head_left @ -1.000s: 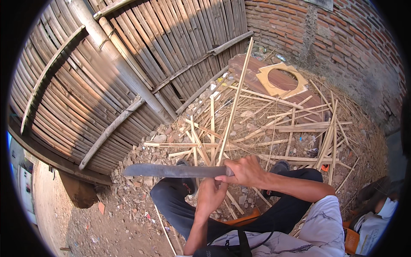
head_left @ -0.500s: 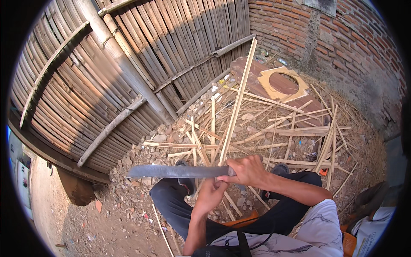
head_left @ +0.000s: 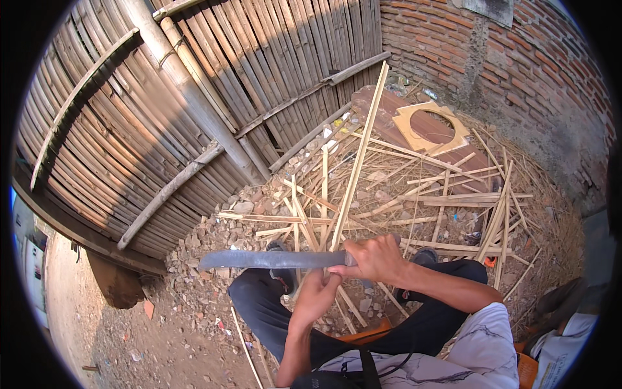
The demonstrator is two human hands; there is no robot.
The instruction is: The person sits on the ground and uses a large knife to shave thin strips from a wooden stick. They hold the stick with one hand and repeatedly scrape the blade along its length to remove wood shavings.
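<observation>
The right hand [head_left: 374, 258] has its grip shut tight round the handle of a long machete [head_left: 272, 260], whose blade lies level and points left across the knees, while the left hand [head_left: 317, 297] closes just below it on the foot of a long bamboo strip [head_left: 358, 159]. That strip rises tilted toward the bamboo fence [head_left: 194, 110], crossing the blade near the handle. Beyond lie scattered bamboo offcuts [head_left: 447, 194] on rubble, a cut-out board [head_left: 433, 127] and a brick wall [head_left: 518, 58]

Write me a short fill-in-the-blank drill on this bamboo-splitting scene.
1. The right hand grips a long ____, its blade pointing to the person's left.
2. The left hand holds the lower end of a bamboo ____.
3. Behind the bamboo fence stands a ____ wall.

Missing words: knife; strip; brick
</observation>
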